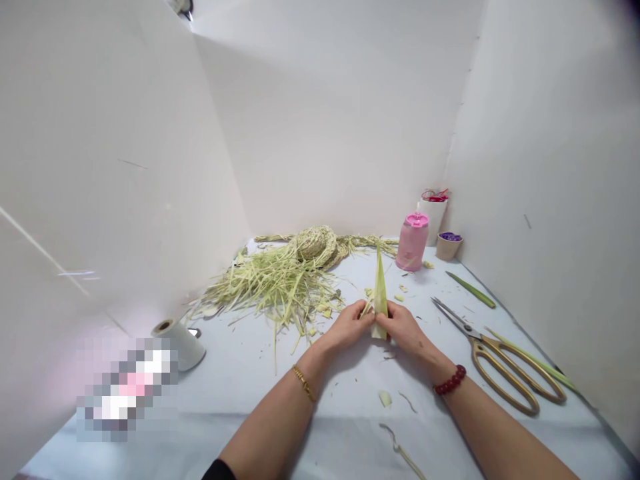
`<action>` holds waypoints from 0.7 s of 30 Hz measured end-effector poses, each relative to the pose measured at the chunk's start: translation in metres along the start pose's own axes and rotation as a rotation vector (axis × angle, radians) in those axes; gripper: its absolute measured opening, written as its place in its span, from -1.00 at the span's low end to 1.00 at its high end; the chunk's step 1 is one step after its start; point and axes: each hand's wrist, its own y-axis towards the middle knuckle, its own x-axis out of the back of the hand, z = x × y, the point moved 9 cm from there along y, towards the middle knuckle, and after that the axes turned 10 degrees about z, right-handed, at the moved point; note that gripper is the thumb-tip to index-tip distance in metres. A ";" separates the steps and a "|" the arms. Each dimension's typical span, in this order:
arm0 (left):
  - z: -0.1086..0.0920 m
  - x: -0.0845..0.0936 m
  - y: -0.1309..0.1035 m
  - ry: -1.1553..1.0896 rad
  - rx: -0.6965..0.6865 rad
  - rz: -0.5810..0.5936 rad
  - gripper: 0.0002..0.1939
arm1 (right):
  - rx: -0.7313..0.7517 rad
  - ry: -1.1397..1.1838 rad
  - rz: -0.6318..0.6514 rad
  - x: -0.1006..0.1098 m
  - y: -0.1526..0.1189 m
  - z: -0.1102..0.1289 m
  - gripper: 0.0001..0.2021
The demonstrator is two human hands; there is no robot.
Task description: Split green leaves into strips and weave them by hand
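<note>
A pale green corn husk (380, 290) stands upright between my hands, its pointed tip up and its wide end low. My right hand (406, 328) pinches its right edge near the bottom, thumb in front. From the other side, my left hand (347, 325) is closed at the husk's left edge, fingertips touching it. A thin pale strip (368, 306) sticks out above the left fingers; whether it is joined to the husk I cannot tell. Both hands are just above the pale blue cloth (340, 407).
Behind my left hand lies a heap of shredded strips (273, 283) with a woven coil (315, 243). To the right are large gold-handled scissors (480, 337), a green leaf (471, 289), a pink bottle (413, 247) and cups. A white roll (183, 345) stands left. White walls enclose the table.
</note>
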 end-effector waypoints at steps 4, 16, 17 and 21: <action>-0.003 -0.002 -0.002 -0.080 0.006 0.011 -0.81 | 0.003 0.141 0.000 -0.001 0.001 -0.001 -0.90; 0.006 -0.008 0.001 -0.033 0.020 0.019 -0.85 | -0.103 0.538 -0.097 0.002 0.002 -0.013 -0.80; 0.005 -0.008 0.000 -0.023 0.026 0.025 -0.85 | -0.106 0.551 -0.116 0.004 0.001 -0.015 -0.80; 0.008 -0.018 -0.001 0.009 0.053 0.122 -0.84 | -0.089 0.573 -0.240 0.022 0.002 -0.025 -0.79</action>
